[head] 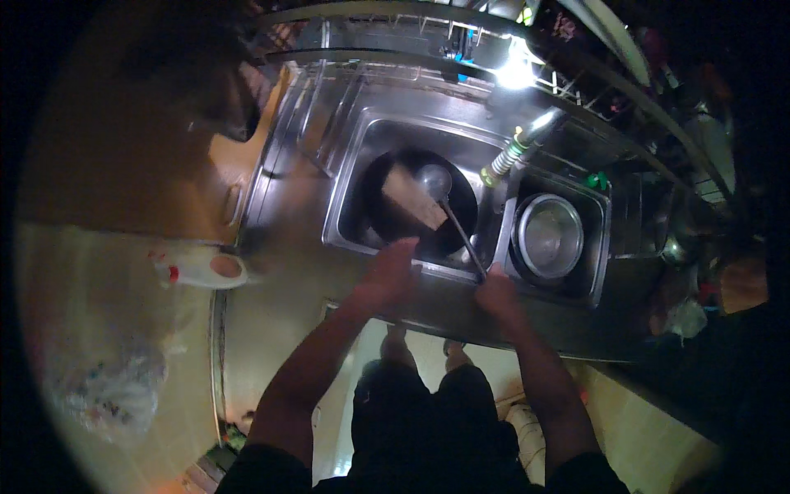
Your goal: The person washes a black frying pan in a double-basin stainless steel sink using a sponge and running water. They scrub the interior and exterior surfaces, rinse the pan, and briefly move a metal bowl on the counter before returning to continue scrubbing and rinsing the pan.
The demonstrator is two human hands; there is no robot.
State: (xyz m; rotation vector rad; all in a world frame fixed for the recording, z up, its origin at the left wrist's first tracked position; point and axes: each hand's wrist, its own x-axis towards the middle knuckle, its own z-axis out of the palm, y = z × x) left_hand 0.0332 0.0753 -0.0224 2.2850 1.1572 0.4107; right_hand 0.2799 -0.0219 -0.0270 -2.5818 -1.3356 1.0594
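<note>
My right hand [498, 291] is closed around the handle of a metal ladle [463, 233] at the sink's front edge. The ladle's round bowl [435, 181] rests over a dark wok [460, 179] in the left sink basin. Across the wok lies a flat tan block [415, 199], blurred, partly under the ladle; its material is unclear. At the near rim of the wok is my left hand [392, 272], fingers bent. Its grip is blurred, so I cannot tell whether it holds the rim.
A round metal pot [551, 238] stands in the right basin [600, 259]. The faucet [507, 162] reaches over the divider. A wire dish rack [395, 57] runs along the back. Left lie a white plastic bottle [203, 270] and a clear plastic bag [114, 395].
</note>
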